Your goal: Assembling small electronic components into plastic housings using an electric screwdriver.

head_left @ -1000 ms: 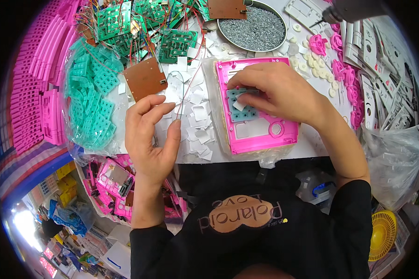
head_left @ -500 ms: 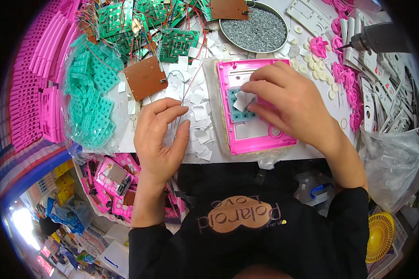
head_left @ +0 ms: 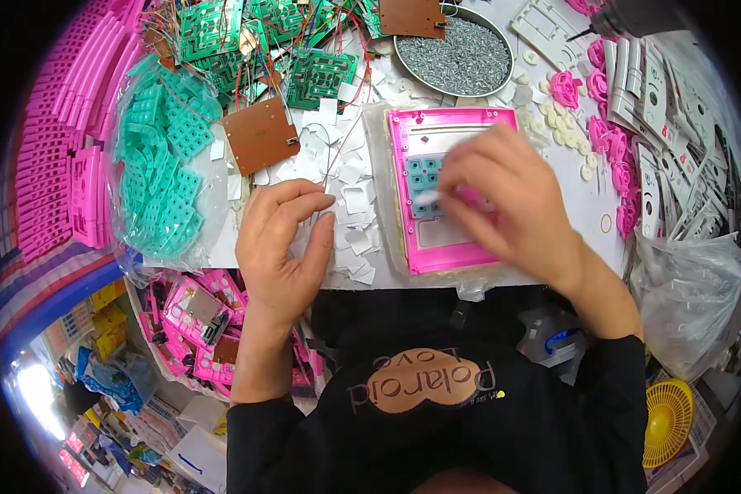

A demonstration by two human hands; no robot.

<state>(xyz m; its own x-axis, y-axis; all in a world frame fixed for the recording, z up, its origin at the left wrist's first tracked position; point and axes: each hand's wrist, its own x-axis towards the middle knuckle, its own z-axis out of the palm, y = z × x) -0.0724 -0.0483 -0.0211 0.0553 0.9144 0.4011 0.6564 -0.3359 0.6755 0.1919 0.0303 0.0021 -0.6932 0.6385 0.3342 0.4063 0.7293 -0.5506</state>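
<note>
A pink plastic shell (head_left: 436,251) lies face down on the table in front of me, with a teal rubber keypad (head_left: 422,174) seated in its upper half. My right hand (head_left: 514,202) hovers over the shell, blurred, and pinches a small white square (head_left: 426,198) against the keypad area. My left hand (head_left: 281,239) rests on the table to the left of the shell. Its fingers are loosely curled, and the fingertips touch a scatter of small white paper squares (head_left: 352,206). Nothing shows inside that hand.
A round metal dish of screws (head_left: 461,49) sits behind the shell. Green circuit boards (head_left: 222,33) and a brown board (head_left: 259,136) lie at back left, beside a bag of teal keypads (head_left: 160,165). Pink gears (head_left: 609,123), white panels (head_left: 659,107) and a plastic bag (head_left: 692,296) are right.
My right hand has shifted from the shell's middle toward its lower right, still working over the keypad. My left hand has curled its fingers and moved slightly toward the white squares.
</note>
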